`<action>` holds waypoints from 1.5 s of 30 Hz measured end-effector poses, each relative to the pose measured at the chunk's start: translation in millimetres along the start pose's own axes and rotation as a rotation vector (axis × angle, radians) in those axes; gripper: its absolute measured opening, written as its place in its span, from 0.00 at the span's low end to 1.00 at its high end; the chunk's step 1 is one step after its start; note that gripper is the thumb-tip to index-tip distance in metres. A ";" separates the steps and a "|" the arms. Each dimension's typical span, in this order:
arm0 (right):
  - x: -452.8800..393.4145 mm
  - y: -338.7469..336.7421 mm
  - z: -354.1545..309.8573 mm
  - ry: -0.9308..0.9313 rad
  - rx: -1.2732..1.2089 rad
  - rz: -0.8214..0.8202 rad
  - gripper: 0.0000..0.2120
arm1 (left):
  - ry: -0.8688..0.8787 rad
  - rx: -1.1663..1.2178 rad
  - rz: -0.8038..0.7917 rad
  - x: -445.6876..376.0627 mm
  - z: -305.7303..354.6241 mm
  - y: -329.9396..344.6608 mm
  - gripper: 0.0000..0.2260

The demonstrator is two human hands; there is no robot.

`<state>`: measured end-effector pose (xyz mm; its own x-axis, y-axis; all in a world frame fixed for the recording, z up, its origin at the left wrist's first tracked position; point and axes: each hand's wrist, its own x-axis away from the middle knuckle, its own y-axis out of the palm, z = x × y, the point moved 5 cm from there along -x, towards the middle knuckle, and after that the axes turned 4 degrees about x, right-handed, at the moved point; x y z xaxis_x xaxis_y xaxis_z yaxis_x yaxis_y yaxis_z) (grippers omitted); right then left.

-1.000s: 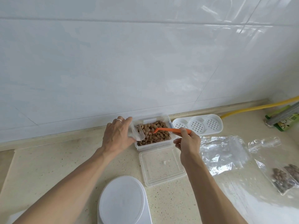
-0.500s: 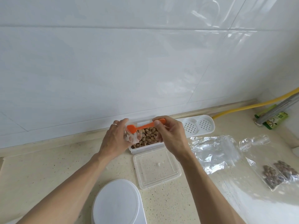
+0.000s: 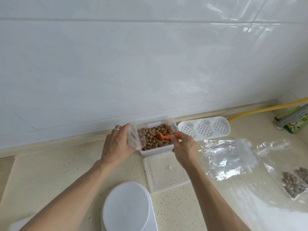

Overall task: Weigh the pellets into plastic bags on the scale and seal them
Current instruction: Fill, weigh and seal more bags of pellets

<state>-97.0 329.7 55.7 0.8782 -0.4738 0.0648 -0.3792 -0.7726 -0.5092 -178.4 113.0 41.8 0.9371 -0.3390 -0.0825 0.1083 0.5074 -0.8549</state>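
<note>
my left hand [image 3: 116,144] grips a small clear plastic bag [image 3: 135,140], fingers curled round it, holding it open at the left edge of the clear tub [image 3: 171,121]. my right hand [image 3: 183,146] pinches the handle of the orange spoon [image 3: 166,136] between thumb and fingertips, its bowl down among the brown pellets [image 3: 155,136] in the tub, which sits at the far side of the counter [image 3: 50,172] by the tiled wall. the tub's lid [image 3: 165,174] lies just near of it. the white scale [image 3: 128,207] sits nearest me. loose clear bags [image 3: 230,157] lie to the right, and a filled bag [image 3: 295,182] further right.
</note>
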 end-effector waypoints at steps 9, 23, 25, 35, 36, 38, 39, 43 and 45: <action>1.6 9.5 27.5 0.457 -0.345 0.134 0.09 | 0.063 -0.136 0.000 -4.8 1.3 1.4 0.33; 0.1 -27.8 -10.9 0.350 -0.502 0.197 0.09 | 0.061 -0.186 0.009 -24.7 25.3 -1.8 0.28; 1.8 -24.8 -28.5 0.233 -0.409 0.138 0.08 | 0.076 -0.179 0.009 -24.9 28.6 -0.6 0.28; 2.5 -21.6 -63.7 -0.122 -0.303 -0.082 0.05 | 0.051 0.035 0.005 -18.9 17.5 1.6 0.38; 1.0 -23.2 -63.8 -0.126 -0.300 -0.085 0.06 | 0.038 0.039 0.004 -18.9 15.7 1.9 0.39; -1.3 -23.6 -65.3 -0.149 -0.276 -0.136 0.06 | 0.012 0.064 -0.001 -18.8 13.0 2.9 0.41; -2.2 -22.8 -66.7 -0.162 -0.263 -0.172 0.05 | 0.004 0.076 -0.002 -19.0 12.5 3.4 0.41; -1.6 -18.3 -71.2 -0.203 -0.231 -0.255 0.06 | -0.022 0.102 -0.010 -19.9 11.9 5.8 0.44; -2.7 -20.4 -69.4 -0.206 -0.258 -0.210 0.06 | -0.023 0.124 0.002 -19.8 12.3 5.0 0.43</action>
<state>-111.9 317.4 125.5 0.9746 -0.2198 -0.0429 -0.2231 -0.9370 -0.2688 -192.4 132.0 45.4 0.9445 -0.3207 -0.0712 0.1455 0.6028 -0.7845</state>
